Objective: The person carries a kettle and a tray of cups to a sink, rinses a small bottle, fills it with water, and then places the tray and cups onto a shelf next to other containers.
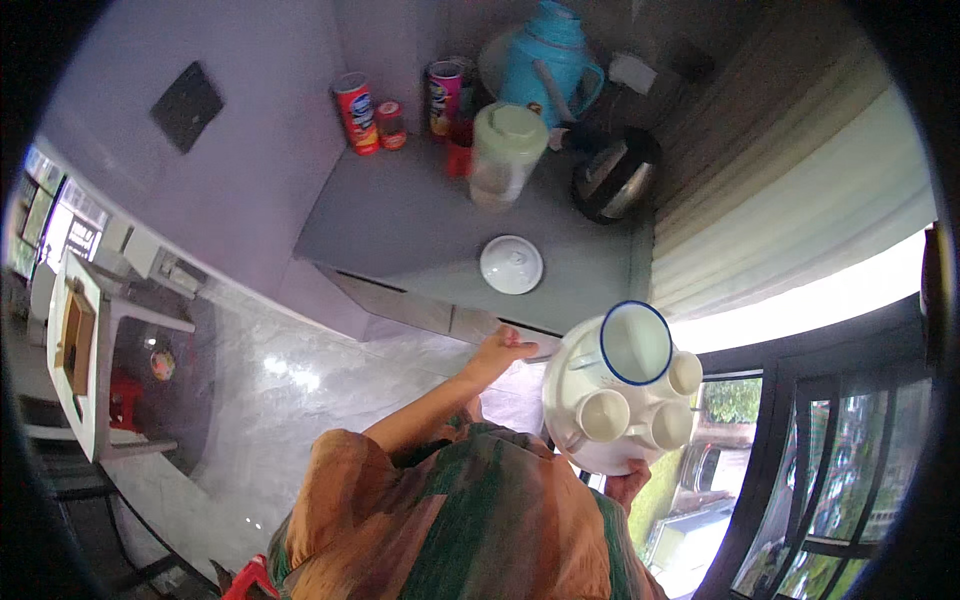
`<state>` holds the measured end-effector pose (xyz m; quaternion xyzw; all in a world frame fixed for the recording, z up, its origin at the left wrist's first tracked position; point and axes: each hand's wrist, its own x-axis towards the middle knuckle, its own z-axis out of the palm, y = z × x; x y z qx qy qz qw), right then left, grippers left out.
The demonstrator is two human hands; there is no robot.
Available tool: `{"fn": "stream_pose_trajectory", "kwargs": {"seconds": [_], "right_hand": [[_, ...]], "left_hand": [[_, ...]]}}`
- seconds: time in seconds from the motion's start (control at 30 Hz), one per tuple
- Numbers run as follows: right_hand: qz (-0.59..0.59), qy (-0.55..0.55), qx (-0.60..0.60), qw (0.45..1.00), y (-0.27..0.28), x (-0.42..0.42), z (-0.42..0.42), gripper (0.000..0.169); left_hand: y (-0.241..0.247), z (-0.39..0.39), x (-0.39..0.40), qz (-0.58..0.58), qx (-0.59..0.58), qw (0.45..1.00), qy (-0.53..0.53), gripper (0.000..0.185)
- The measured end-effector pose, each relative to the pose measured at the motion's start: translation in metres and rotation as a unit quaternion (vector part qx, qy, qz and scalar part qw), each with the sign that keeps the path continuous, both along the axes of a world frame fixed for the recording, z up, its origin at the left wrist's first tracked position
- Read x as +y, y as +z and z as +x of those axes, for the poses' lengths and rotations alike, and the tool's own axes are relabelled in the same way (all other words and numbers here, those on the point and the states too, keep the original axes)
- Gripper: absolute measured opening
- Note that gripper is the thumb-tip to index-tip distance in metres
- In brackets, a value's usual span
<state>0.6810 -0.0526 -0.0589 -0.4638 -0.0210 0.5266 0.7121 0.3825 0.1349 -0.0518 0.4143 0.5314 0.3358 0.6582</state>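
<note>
My right hand [631,484] grips the near edge of a round white tray [561,409], which is off the counter at the right. On it stand a large white enamel mug with a blue rim [636,343] and several smaller cups, among them a cream cup [603,416]. My left hand [508,351] is beside the tray's left side, just off the counter front, its fingers partly curled and apart, with nothing visible in it. A white lid with a knob [511,265] lies on the grey counter [405,217] ahead of it.
At the counter's back are a plastic pitcher with a pale green lid [508,154], a blue thermos flask [546,64], an electric kettle [619,176], a red snack canister [356,112] and a small red-lidded jar [391,125]. A curtain [795,195] and windows border the right; a white table [94,360] stands far left.
</note>
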Motion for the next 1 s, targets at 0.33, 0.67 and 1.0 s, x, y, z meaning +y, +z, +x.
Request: {"fn": "stream_pose_trajectory", "kwargs": {"seconds": [0.33, 0.67, 1.0], "right_hand": [[0.065, 0.264, 0.051, 0.961, -0.049, 0.09, -0.115, 0.056], [0.051, 0.328, 0.162, 0.929, -0.076, 0.182, -0.285, 0.054], [-0.003, 0.36, 0.166, 0.918, -0.084, 0.235, -0.357, 0.049]], "left_hand": [[0.022, -0.149, -0.07, -0.131, -0.234, 0.958, 0.105, 0.027], [-0.017, -0.289, -0.046, -0.087, -0.136, 0.964, 0.211, 0.019], [-0.038, -0.354, 0.014, -0.101, -0.14, 0.949, 0.263, 0.013]]}}
